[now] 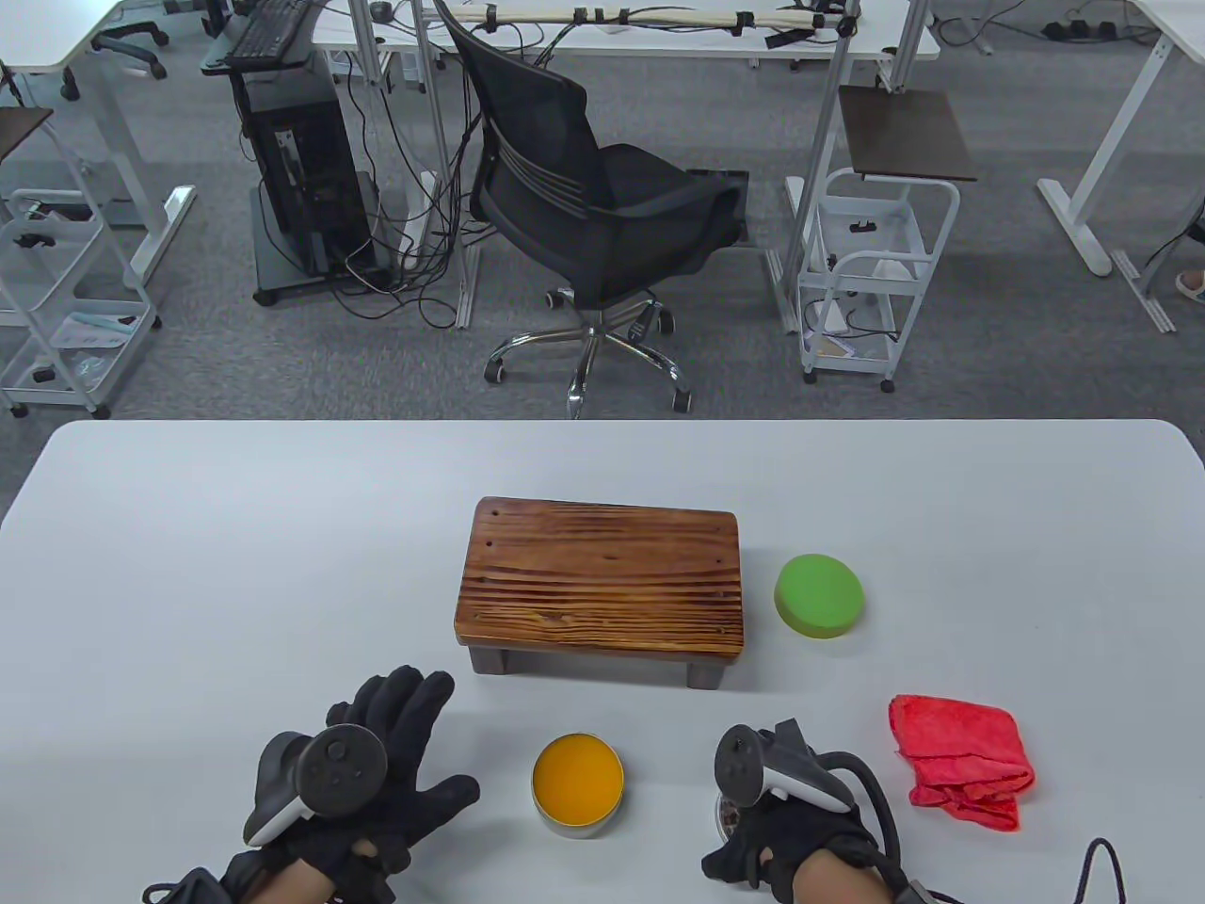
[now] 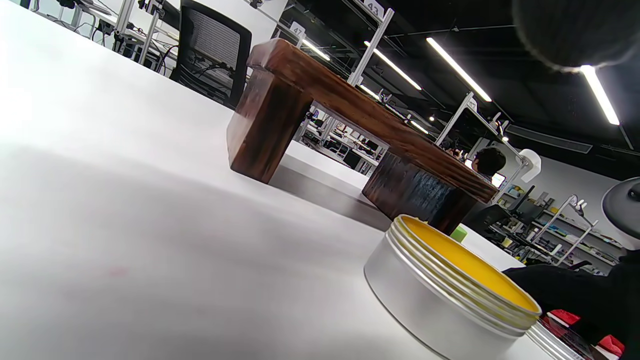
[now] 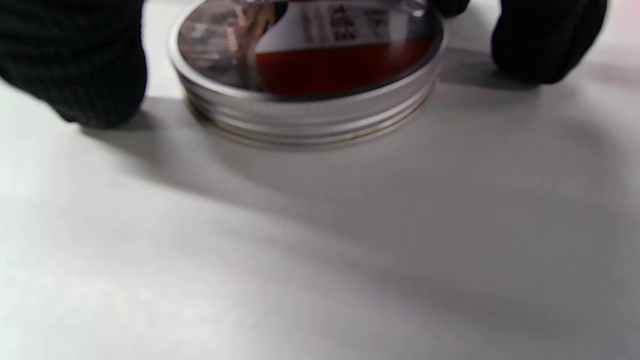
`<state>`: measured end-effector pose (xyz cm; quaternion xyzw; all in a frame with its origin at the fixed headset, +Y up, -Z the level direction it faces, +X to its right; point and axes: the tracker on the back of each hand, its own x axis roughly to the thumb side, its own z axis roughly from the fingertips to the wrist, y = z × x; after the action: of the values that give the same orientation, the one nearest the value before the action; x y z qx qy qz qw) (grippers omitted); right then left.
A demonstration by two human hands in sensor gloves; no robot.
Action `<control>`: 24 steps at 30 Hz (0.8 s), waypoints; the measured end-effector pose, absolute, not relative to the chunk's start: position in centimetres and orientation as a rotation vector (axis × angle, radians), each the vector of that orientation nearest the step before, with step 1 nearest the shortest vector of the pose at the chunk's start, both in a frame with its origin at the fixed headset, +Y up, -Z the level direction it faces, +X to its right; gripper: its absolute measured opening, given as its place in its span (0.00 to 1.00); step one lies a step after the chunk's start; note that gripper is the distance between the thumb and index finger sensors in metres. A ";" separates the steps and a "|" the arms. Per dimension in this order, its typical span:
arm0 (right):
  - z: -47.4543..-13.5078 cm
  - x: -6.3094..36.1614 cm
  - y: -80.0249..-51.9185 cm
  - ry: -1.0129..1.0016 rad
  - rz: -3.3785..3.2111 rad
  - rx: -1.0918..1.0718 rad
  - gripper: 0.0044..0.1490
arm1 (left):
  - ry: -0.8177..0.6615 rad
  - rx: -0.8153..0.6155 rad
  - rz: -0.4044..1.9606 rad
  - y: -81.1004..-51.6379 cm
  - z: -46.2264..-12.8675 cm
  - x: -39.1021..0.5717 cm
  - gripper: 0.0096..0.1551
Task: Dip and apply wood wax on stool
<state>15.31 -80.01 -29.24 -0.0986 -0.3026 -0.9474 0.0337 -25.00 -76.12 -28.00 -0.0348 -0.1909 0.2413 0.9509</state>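
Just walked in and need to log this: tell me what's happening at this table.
A person in sensor gloves is setting up to wax a small wooden stool. The wax tin stands open, showing yellow wax. The right hand is over the tin's lid, which lies flat on the table, fingertips on either side. The left hand is spread open, holding nothing. The green sponge and red cloth lie untouched.
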 end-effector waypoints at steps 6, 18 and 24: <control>-29.4 15.2 -80.1 -0.915 -2.914 -0.311 0.67 | -0.386 -0.081 0.489 -76.1 -27.9 -25.0 0.69; -29.6 15.1 -80.4 -0.802 -2.956 -0.324 0.62 | -0.399 -0.155 0.453 -77.2 -28.4 -23.9 0.69; -29.7 14.9 -80.2 -0.722 -2.935 -0.351 0.64 | -0.426 -0.247 0.394 -78.5 -29.2 -22.4 0.70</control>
<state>14.88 -80.23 -29.72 -0.1151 -0.2370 -0.9634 0.0494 -22.43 -78.46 -29.17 -0.1216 -0.2097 0.1938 0.9506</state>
